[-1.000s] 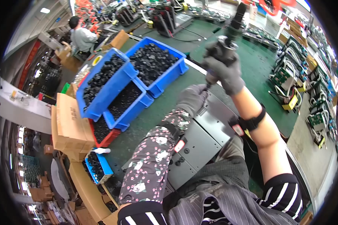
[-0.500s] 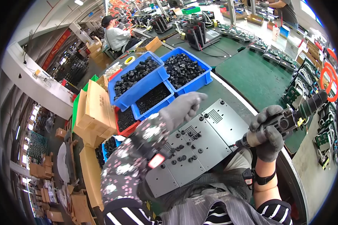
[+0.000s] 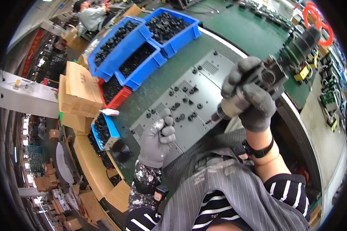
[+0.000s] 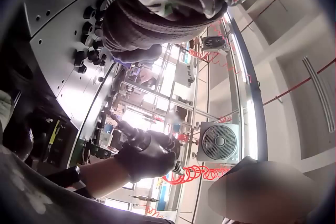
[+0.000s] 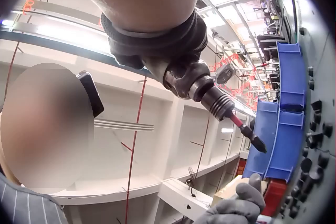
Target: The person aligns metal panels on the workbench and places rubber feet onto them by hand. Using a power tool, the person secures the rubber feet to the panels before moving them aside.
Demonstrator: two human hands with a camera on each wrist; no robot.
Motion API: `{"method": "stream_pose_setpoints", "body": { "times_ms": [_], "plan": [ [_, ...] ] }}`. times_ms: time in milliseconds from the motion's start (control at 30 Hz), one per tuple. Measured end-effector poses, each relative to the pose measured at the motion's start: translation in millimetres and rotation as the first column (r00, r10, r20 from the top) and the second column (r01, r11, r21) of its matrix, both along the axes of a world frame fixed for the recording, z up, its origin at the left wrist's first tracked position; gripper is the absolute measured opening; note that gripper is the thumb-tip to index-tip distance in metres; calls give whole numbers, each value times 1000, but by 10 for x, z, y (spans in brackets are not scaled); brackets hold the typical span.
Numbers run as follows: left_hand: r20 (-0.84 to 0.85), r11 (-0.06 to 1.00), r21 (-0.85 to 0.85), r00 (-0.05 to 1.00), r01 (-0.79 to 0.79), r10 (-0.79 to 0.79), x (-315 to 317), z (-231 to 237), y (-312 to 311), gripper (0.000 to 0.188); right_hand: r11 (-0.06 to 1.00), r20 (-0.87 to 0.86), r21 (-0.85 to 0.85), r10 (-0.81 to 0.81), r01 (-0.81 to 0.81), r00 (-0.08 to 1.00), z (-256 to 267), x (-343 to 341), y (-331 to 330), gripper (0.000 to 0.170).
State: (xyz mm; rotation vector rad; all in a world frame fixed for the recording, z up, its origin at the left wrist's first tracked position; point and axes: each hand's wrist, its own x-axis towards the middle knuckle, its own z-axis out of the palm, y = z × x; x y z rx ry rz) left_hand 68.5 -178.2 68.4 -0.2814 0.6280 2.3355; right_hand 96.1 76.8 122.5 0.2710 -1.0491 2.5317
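Note:
A flat grey metal panel [image 3: 206, 92] with vents and small holes lies on the green table, and several black rubber feet [image 3: 182, 116] are scattered over it. The gloved right hand [image 3: 250, 96] grips a power screwdriver [image 3: 229, 107], whose bit points down at the panel's right edge; in the right wrist view the bit [image 5: 257, 142] has nothing on its tip. Over the panel's left end is the gloved left hand [image 3: 157, 140], fingers loosely bent, with no part visible in it. The left wrist view shows the left hand [image 4: 131, 29] beside the black feet [image 4: 86, 40].
Blue bins [image 3: 142, 79] of black parts and a red bin [image 3: 119, 98] stand beyond the panel. Cardboard boxes [image 3: 81, 88], a small blue box [image 3: 111, 133] and a white bottle [image 3: 109, 112] are at the left. A red coiled hose [image 3: 312, 19] hangs at the upper right.
The left hand has moved from the panel's far side, near the bins, to its left end. The right hand has drawn the screwdriver back from the far edge to the right edge. The head view has shifted.

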Motion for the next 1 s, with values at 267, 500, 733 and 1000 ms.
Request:
{"method": "stream_pose_setpoints", "body": {
  "times_ms": [267, 500, 733, 1000],
  "plan": [
    [-159, 988, -38, 975, 148, -152, 164, -265, 241, 32, 992, -58, 125, 15, -7, 998, 11, 118, -120, 53],
    [11, 990, -64, 992, 128, -128, 233, -190, 453, 34, 992, -129, 104, -60, 74, 990, -67, 105, -213, 55],
    [-42, 981, 101, 986, 164, -160, 264, -337, 391, 40, 997, -222, 79, 39, -22, 974, -79, -6, -285, 53],
    [89, 987, 19, 983, 157, -158, 285, -292, 463, 36, 990, -301, 138, 39, 3, 953, -179, 5, -320, 49]
  ]
}}
